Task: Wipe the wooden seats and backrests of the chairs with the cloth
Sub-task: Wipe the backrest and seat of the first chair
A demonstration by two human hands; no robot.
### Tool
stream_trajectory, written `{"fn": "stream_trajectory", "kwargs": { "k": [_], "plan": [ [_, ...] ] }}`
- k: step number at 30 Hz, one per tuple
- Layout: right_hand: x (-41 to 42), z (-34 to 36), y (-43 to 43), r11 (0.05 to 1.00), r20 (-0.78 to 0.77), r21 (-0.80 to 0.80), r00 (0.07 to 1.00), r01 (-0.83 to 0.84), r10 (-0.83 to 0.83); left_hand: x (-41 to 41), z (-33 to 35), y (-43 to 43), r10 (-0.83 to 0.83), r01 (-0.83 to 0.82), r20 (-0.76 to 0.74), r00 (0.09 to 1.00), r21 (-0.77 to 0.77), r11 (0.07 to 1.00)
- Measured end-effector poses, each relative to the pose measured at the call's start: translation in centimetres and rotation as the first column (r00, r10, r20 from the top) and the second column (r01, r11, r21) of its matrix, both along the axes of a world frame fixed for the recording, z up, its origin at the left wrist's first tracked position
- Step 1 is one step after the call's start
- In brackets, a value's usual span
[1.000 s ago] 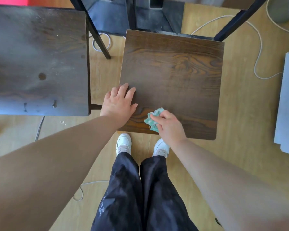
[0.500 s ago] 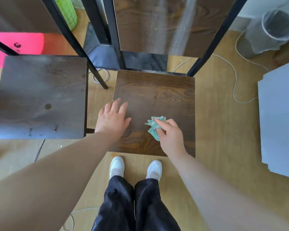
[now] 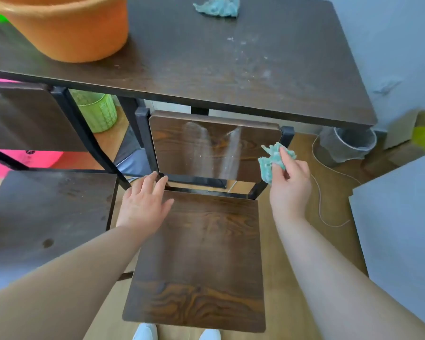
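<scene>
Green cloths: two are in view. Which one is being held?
The cloth pinched in the right hand, beside the chair backrest. The other cloth lies loose on the table.

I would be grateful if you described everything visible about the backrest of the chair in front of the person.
The backrest is a dark brown wood-grain panel with rounded top corners, held upright between black metal posts, just below the table edge. Pale streaks run down its face. A gap separates it from the seat. The right hand holds a crumpled green cloth at its right edge; contact is unclear. The left hand rests below, on the seat.
</scene>
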State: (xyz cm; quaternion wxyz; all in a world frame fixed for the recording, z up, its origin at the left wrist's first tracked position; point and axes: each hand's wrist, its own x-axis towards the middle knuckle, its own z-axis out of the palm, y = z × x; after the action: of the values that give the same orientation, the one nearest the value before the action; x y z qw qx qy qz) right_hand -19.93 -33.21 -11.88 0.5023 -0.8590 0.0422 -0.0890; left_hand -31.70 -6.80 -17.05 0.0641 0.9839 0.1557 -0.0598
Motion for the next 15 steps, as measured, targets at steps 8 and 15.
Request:
{"fn": "stream_trajectory", "kwargs": {
  "k": [8, 15],
  "plan": [
    [2.7, 0.6, 3.5, 0.997, 0.172, -0.046, 0.983, -0.062, 0.069, 0.9, 0.2, 2.8, -0.027, 0.027, 0.001, 1.000, -0.007, 1.000],
    [2.5, 0.8, 9.1, 0.980, 0.252, -0.137, 0.952, -0.141, 0.172, 1.5, 0.2, 5.8, -0.080, 0.080, -0.018, 0.997, -0.008, 0.997]
  ]
}}
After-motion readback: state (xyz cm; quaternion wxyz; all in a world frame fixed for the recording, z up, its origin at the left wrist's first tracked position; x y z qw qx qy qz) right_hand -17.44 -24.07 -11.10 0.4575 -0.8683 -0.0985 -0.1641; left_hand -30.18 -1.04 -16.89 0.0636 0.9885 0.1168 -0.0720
